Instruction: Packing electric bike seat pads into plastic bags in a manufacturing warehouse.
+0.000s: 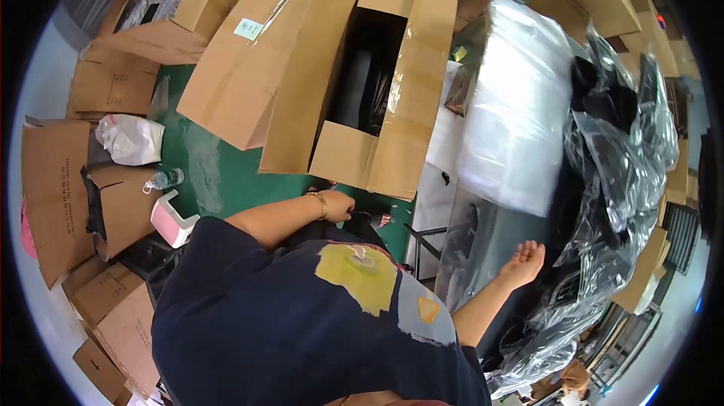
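My left hand [338, 206] hangs in front of my body, below the near end of a tall open cardboard box [418, 96]. Its fingers look curled in, and I see nothing in them. Dark, long items [351, 85] show inside that box. To the right, my right hand [526, 262] is palm up with its fingers loosely bent and apart, holding nothing. It is over a dark grey panel-like surface [494, 244]. Just beyond this hand lies a big bundle in clear plastic wrap [516, 104], slightly blurred.
Dark pieces in crumpled clear plastic [615, 172] pile up on the right. On the left are a white plastic bag [132, 139], a clear bottle [167, 178], a white-and-pink stool [174, 219] and cardboard boxes [56, 195]. Green floor [200, 157] shows between. More boxes stand at the back.
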`<state>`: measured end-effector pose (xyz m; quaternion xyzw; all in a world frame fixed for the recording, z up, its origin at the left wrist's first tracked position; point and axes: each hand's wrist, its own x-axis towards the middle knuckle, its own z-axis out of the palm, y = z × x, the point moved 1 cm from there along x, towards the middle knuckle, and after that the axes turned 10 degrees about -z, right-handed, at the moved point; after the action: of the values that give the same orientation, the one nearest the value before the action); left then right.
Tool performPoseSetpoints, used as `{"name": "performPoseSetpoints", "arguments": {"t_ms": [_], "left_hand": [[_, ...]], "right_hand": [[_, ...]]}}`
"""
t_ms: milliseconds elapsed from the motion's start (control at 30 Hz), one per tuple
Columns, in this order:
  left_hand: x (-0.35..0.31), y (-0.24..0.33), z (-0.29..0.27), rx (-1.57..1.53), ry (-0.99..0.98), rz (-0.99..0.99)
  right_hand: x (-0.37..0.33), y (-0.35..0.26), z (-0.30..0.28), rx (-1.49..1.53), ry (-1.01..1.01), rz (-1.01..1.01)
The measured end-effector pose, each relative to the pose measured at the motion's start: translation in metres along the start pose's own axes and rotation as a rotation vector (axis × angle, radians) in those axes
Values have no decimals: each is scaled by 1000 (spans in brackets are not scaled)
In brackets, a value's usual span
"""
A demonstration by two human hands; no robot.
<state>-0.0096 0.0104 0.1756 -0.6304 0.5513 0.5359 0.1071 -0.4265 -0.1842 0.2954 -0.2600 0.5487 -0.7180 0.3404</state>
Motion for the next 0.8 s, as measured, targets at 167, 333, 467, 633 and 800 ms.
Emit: {"name": "performPoseSetpoints", "arguments": {"t_ms": [167,333,467,633,800], "left_hand": [[89,-40,-30,-180,133,12],[191,-84,-68,-454,528,-126],[269,-119,-93,-461,451,-331],[365,-126,-128,-473,32,-582],[525,-205,-49,-321,67,-455]], "right_hand": [[-22,45,51,-1164,-597,-333],[-12,81,68,-1573,-702,-1012],[-8,85,61,-1509,-695,-956],[-6,72,46,-1509,-710,-898],[-8,69,40,-1668,-659,-846]]}}
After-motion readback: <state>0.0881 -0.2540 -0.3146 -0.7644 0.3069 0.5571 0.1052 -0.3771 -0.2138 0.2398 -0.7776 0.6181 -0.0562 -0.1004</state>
